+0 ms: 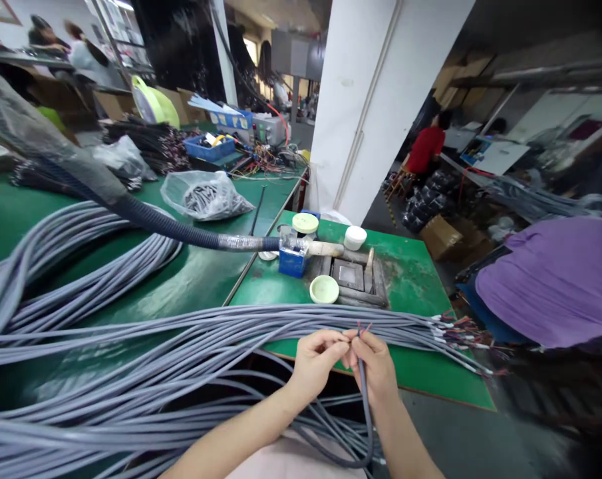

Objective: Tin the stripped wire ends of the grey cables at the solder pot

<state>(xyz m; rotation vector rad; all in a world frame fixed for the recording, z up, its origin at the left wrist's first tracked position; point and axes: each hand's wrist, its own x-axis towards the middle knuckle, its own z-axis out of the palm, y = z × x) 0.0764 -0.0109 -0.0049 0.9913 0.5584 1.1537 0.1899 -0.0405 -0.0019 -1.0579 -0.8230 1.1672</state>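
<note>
Near the front edge of the green table, my right hand [378,366] is closed around the end of a grey cable [364,399], which loops down toward my lap. Thin coloured wires [364,328] stick up from that cable end, reddish ones among them. My left hand [320,362] meets the right one there, its thumb and fingers pinched at the wires; the exact grip is partly hidden. Just beyond both hands lies a thick bundle of grey cables [281,316], with stripped ends [455,332] fanned out at the right.
A blackened square metal pot [349,273] sits past the bundle, beside a pale green dish [324,289], a white-lidded jar [355,237] and a blue box [291,261]. A ribbed hose [181,229] crosses from the left. A person in purple [550,279] is close on the right.
</note>
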